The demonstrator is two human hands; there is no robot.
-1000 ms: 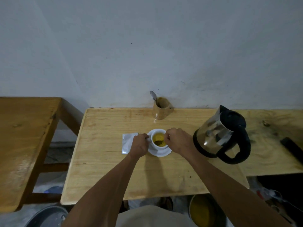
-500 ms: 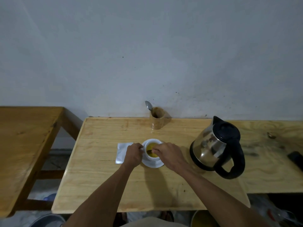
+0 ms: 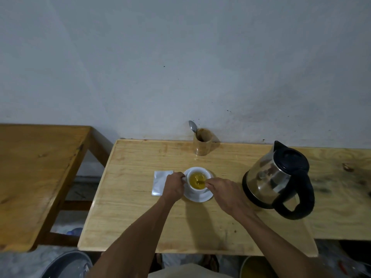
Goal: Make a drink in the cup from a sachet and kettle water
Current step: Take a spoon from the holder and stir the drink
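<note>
A white cup (image 3: 193, 171) of yellow liquid stands on a white saucer (image 3: 201, 197) in the middle of the light wooden table (image 3: 140, 217). My left hand (image 3: 174, 186) grips the cup's handle on its left side. My right hand (image 3: 224, 192) pinches a spoon (image 3: 200, 182) whose bowl dips into the liquid. A silver sachet (image 3: 159, 182) lies flat just left of my left hand. The steel kettle (image 3: 275, 177) with its black lid and handle stands to the right of the saucer.
A wooden holder (image 3: 202, 143) with a spoon (image 3: 192, 126) in it stands at the table's back edge by the wall. A darker wooden table (image 3: 36, 177) is at the left, across a gap. Buckets (image 3: 66, 265) sit on the floor below.
The view has tilted up, so the table sits lower in frame. My right hand has shifted slightly around the cup with the spoon. My left hand stays on the handle.
</note>
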